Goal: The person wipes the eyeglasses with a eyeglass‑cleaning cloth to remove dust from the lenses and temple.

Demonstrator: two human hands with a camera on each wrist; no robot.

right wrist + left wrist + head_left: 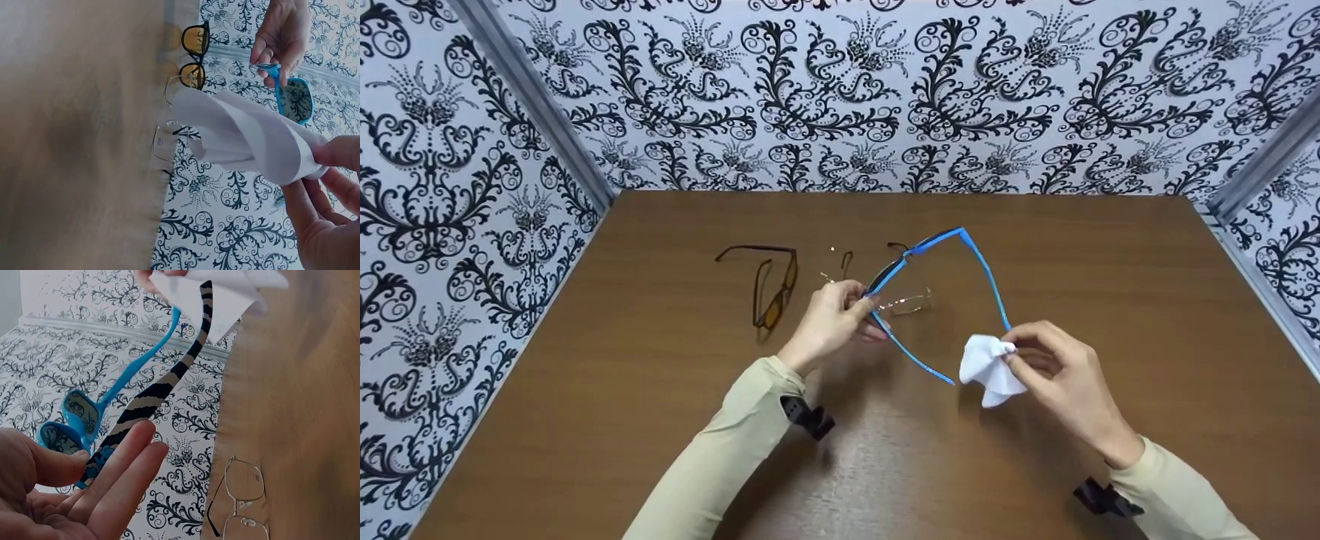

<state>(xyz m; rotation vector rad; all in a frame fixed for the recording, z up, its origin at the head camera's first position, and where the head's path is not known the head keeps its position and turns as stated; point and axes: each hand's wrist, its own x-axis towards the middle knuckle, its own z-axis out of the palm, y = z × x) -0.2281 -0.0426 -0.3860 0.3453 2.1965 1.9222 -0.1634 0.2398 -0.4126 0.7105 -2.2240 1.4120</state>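
My left hand (pixel 840 311) pinches a pair of blue sunglasses (pixel 934 241) at the hinge corner of one side, thumb against fingers. Both temples are unfolded; one shows a black-and-beige striped face (pixel 160 391) in the left wrist view. The dark lenses (pixel 81 410) hang beyond the thumb there. In my right hand (pixel 1061 371) a white cloth (pixel 990 371) is pinched between thumb and fingers, its loose folds hanging down. The tip of the far blue temple overlaps the right fingertips in the head view, and the cloth hides part of the sunglasses in the right wrist view.
Black-framed glasses with amber lenses (pixel 777 304) lie on the brown table (pixel 660 420), left of the left hand. Thin metal-framed clear glasses (pixel 244 478) lie behind that hand, partly covered by it in the head view. Patterned walls (pixel 840 90) enclose the back and sides.
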